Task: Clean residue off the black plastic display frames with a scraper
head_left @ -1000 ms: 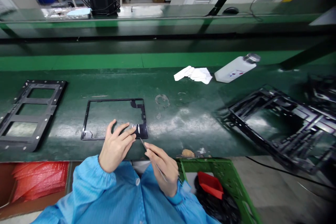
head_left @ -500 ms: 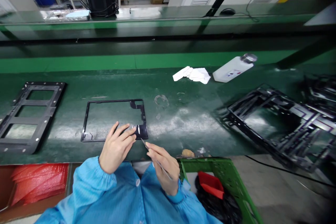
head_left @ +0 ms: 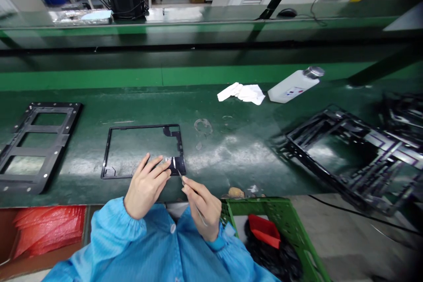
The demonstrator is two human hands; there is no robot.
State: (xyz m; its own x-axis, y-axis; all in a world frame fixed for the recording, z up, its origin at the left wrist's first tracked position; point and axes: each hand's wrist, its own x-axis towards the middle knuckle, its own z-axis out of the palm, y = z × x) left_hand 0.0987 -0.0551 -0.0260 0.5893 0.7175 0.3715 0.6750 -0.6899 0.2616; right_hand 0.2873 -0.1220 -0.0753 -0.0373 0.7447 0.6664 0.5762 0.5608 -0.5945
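Note:
A thin black rectangular frame (head_left: 143, 127) lies flat on the green bench, with a dark panel (head_left: 179, 165) at its near right corner. My left hand (head_left: 147, 185) rests over the frame's near edge, fingers spread, fingertips touching beside the panel; nothing is visibly held in it. In my right hand (head_left: 202, 207), thumb and fingers pinch slim metal tweezers (head_left: 180, 177), whose tip is at the panel's near edge.
A thick black frame fixture (head_left: 53, 152) lies at left. White cloth (head_left: 243, 93) and a white bottle (head_left: 294, 86) lie behind. Stacked black frames (head_left: 350, 154) are at right. A green crate (head_left: 294, 216) and red bags (head_left: 49, 227) are below the bench edge.
The tweezer tip has moved slightly up and onto the panel's near edge, and my right hand has shifted a little left. My left hand stays almost where it was.

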